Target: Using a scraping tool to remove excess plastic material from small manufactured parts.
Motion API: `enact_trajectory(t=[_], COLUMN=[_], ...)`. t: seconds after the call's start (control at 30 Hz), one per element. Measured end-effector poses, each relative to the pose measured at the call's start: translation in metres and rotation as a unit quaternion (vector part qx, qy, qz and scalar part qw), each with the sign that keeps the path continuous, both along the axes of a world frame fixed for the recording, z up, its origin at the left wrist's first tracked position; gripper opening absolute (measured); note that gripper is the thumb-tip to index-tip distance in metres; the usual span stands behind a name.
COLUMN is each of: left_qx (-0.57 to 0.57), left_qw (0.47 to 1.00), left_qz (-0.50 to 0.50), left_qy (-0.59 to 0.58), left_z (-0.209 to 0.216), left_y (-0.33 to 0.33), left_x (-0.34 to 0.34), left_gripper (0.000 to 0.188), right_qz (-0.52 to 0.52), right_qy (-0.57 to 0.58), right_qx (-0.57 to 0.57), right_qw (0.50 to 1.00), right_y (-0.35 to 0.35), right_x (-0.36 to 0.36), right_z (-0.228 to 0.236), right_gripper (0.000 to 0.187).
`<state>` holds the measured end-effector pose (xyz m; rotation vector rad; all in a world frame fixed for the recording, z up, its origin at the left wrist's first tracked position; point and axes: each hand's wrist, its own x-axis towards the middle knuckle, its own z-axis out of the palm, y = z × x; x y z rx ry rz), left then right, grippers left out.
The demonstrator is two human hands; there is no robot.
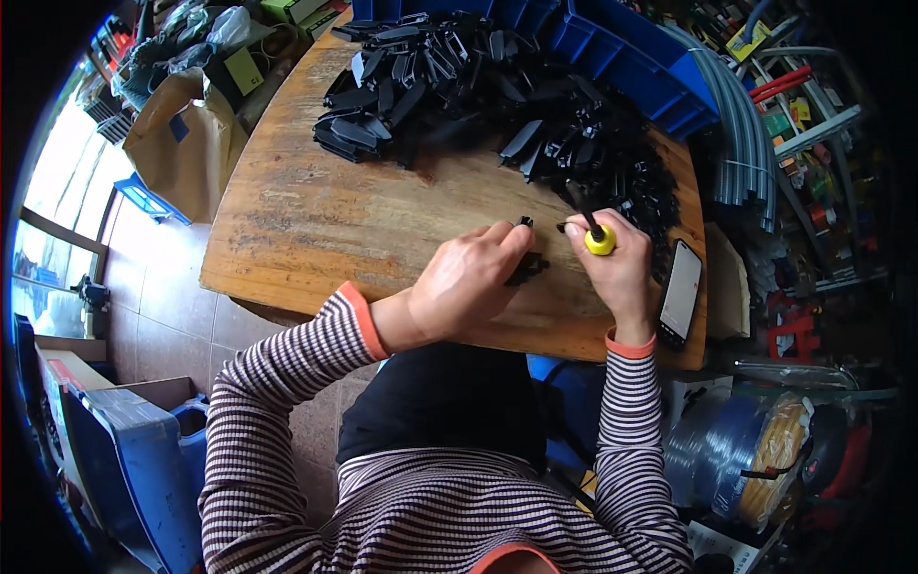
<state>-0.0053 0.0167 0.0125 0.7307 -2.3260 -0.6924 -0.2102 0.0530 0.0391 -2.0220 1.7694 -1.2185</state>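
Close to the front edge of the wooden table (316, 225), my left hand (469, 277) is closed around a small black plastic part (527, 268); most of it is hidden by the fingers. My right hand (620, 268), just to the right, grips a screwdriver-like tool (600, 239) with a yellow and black handle. Its tip cannot be made out. A tiny dark piece (562, 228) shows at the right thumb and fingertips. The two hands are a short gap apart. Beyond them spreads a big heap of black plastic parts (411, 100), reaching down the table's right side.
Blue plastic bins (631, 62) stand behind the heap. A phone (681, 292) lies by my right wrist at the table's edge. Grey hose coils (732, 124) and shelving are to the right. A brown paper bag (182, 143) and a blue crate (139, 469) stand on the left.
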Motion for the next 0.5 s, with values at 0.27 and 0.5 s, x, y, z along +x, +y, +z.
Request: enact_trajectory(t=[0.27,0.5], left_qx=[-0.154,-0.178], left_qw=[0.974,0.971], left_qz=[-0.161,-0.156], left_qy=[-0.03,-0.042], left_z=[-0.01,-0.015], left_y=[-0.014,-0.015], left_x=[0.01,0.011], left_gripper=[0.03,0.03], right_qz=[0.075,0.133], right_qy=[0.083,0.148], right_qx=[-0.03,0.033], right_qw=[0.993,0.979], right_y=[-0.022,-0.028], right_x=[0.014,0.015], right_z=[-0.017,-0.004], right_gripper=[0.016,0.014])
